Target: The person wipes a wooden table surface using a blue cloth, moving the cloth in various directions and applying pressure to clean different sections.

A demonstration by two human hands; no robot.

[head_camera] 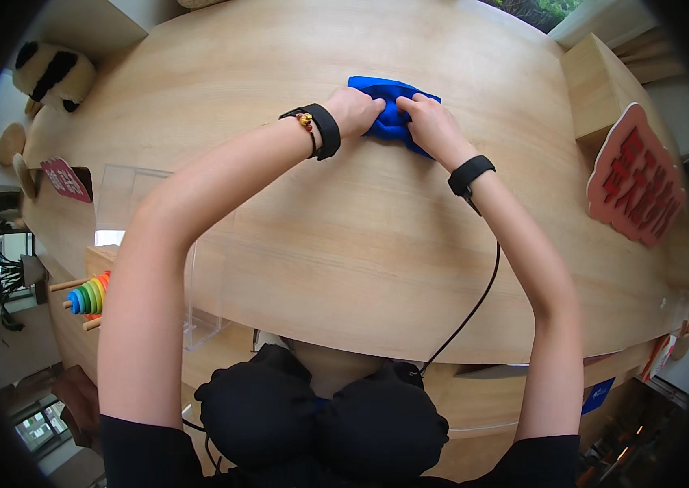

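Note:
A crumpled blue cloth (389,126) lies on the light wooden table (344,244), towards its far side. My left hand (353,113) pinches the left part of the cloth between thumb and fingers. From the other side, my right hand (433,125) grips its right part with bent fingers. The thumbs and index fingers point towards each other, with a strip of bunched fabric between them. The far edge of the cloth shows flat beyond my hands. My hands hide parts of both its sides. Each wrist wears a black band.
A black cable (495,268) hangs from the right wristband towards my body. At the left stand a clear acrylic case (137,177), a rainbow ring stacker (91,296) and a black-and-white plush toy (54,73). A pink sign with writing (634,183) and a wooden box (594,91) stand at right.

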